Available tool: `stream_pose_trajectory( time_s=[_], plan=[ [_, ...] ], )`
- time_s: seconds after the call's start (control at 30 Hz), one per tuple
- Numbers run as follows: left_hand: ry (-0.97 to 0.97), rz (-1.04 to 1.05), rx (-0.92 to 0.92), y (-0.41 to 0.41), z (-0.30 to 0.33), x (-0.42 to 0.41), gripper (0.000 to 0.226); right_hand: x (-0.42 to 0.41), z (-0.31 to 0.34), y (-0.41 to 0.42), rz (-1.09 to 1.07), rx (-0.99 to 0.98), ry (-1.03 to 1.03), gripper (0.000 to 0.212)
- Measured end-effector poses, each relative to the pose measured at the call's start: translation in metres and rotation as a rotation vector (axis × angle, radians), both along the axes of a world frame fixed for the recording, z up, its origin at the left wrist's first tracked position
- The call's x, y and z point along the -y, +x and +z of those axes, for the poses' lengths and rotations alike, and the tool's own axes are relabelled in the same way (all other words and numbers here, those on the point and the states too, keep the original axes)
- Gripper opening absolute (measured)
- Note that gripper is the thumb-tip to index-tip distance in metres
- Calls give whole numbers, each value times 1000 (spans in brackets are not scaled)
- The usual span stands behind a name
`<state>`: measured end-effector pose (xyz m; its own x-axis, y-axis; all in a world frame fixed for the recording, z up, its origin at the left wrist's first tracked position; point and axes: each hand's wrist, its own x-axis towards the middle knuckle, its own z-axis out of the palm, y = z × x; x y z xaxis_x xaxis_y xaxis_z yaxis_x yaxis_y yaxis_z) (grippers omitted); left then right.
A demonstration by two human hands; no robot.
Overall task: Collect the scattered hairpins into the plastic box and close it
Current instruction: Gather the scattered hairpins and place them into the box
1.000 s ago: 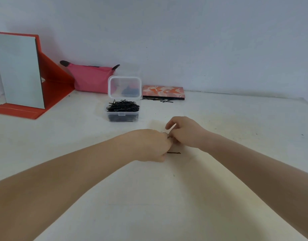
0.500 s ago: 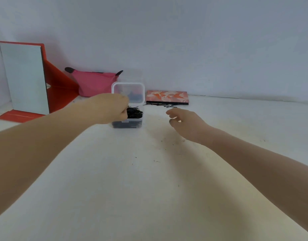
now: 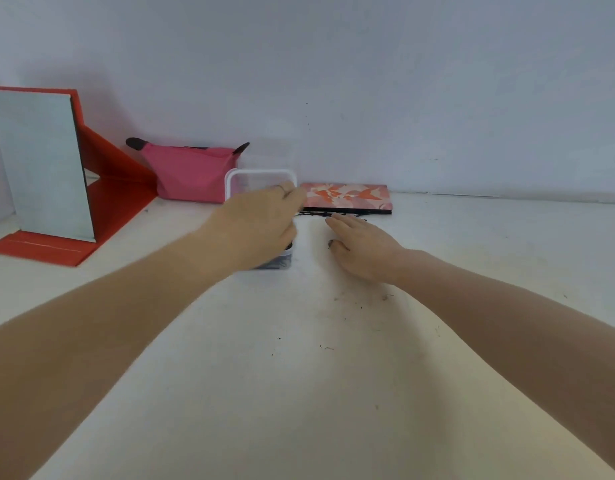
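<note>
The clear plastic box (image 3: 280,262) stands at the back of the white table with its lid (image 3: 250,176) raised upright. Dark hairpins fill it, mostly hidden under my left hand (image 3: 261,226), which hovers over the open box, blurred, with fingers stretched toward the lid. A few loose black hairpins (image 3: 320,214) lie in a row just right of the box, in front of a floral case. My right hand (image 3: 363,249) lies low over the table with straight fingers pointing at those pins, holding nothing.
A flat floral-patterned case (image 3: 347,197) lies against the wall behind the loose pins. A pink pouch (image 3: 188,173) sits left of the box. A red folding stand with a mirror (image 3: 42,168) occupies the far left. Small dark specks dot the table (image 3: 299,393).
My left hand carried pins from the table's middle up to the box and now spreads over it. My right hand moved forward toward the pins by the floral case.
</note>
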<state>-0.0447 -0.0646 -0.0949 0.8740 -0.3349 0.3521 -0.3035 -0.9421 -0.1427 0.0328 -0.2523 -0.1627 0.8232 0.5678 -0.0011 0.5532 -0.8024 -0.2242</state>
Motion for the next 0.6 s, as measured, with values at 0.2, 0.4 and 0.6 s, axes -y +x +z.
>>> stream_pose_trajectory(
  time_s=[0.2,0.4,0.6],
  plan=[
    [-93,-2,-104,-14,-51,81,35,6,-4,17,26,45,-144,64],
    [-103,203,-206,6,-79,71,32,34,-20,8,-26,156,72,47],
    [-73,316,-214,11,-80,63,34,36,-23,3,-39,279,196,43]
  ],
)
